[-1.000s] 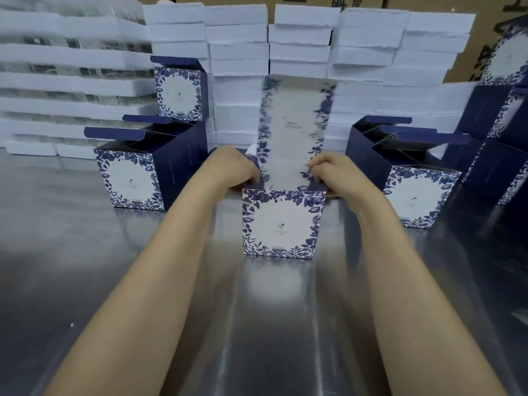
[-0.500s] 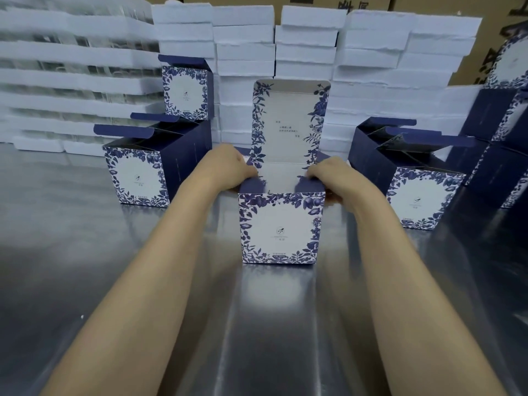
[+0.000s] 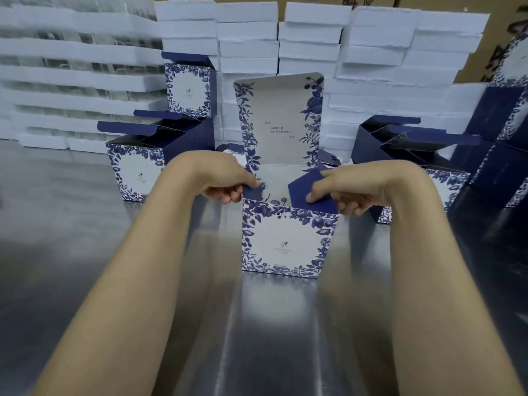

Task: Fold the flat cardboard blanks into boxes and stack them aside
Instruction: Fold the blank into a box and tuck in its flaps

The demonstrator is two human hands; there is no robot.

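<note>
Against white foam stacks (image 3: 248, 30), the open box (image 3: 285, 241) stands (folded boxes (image 3: 134, 172) flanking).

Along the near edge of the table (image 3: 71, 267) I have free room; left box (image 3: 137, 170), right box (image 3: 448, 184) and foam stacks (image 3: 314, 32) block the far edge.

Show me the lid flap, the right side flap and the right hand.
lid flap (image 3: 280, 121), head view: printed inner face.
right side flap (image 3: 298, 190), head view: navy part beside the thumb.
right hand (image 3: 354, 190), head view: its back.
</note>
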